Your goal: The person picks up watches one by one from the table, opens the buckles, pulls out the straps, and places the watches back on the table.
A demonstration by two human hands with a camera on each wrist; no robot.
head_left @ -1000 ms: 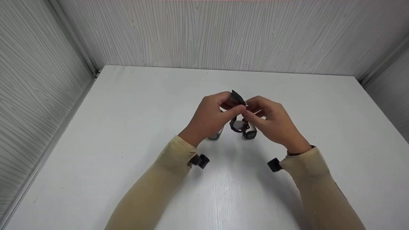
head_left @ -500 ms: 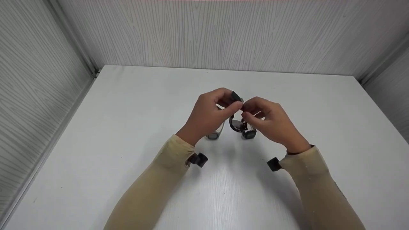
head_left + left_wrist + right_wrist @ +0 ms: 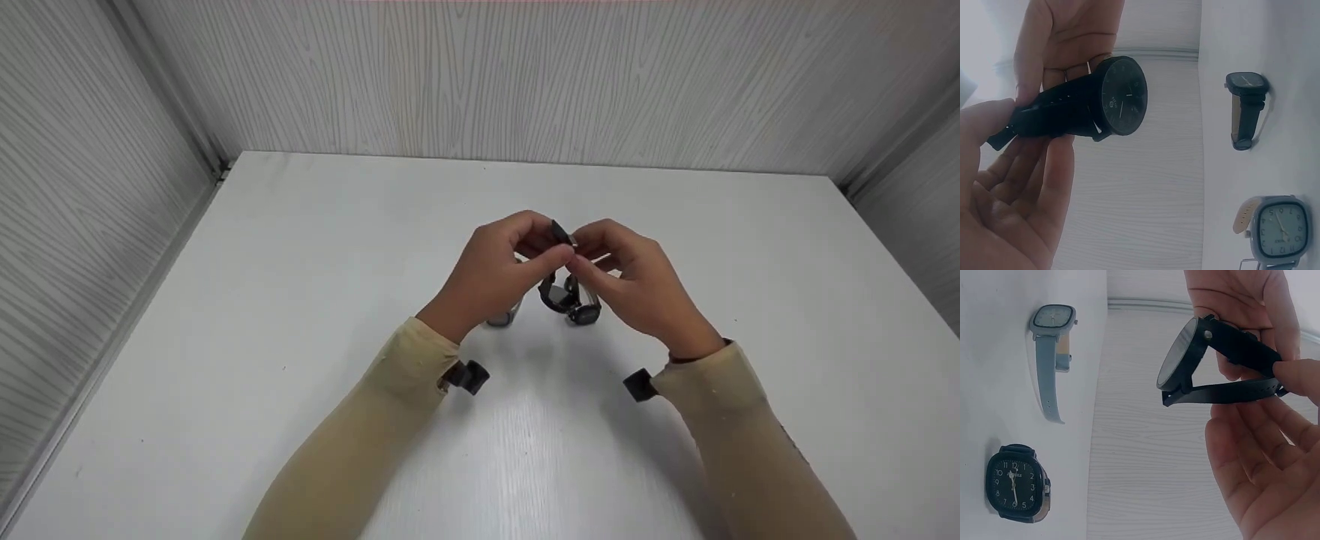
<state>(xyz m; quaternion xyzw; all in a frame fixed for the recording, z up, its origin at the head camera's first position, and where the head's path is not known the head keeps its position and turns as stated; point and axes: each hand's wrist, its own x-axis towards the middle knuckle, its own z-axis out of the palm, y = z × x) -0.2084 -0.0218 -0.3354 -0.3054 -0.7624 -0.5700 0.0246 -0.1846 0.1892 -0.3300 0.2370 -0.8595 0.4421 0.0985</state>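
A black round-faced wristwatch (image 3: 1124, 95) hangs between my two hands, its strap ends brought together in a loop. In the head view, my left hand (image 3: 499, 262) pinches the strap between thumb and fingers, and a flat black strap end (image 3: 561, 232) sticks up past them. My right hand (image 3: 637, 285) pinches the strap from the other side, thumb tip close against the left thumb. In the right wrist view the watch (image 3: 1182, 354) shows its side and crown, with the strap (image 3: 1235, 391) running to the fingertips. The fingers hide the buckle area.
On the white table (image 3: 360, 240) below my hands stand a grey square-faced watch (image 3: 1047, 354) at the left and a black square-faced watch (image 3: 1014, 484) at the right. Pale wood-grained panels (image 3: 480, 82) rise behind and at the sides.
My left hand first shifted slightly left, opening a small gap between the thumbs, and is now back against the right. The held watch has turned a little; the table watches stay put.
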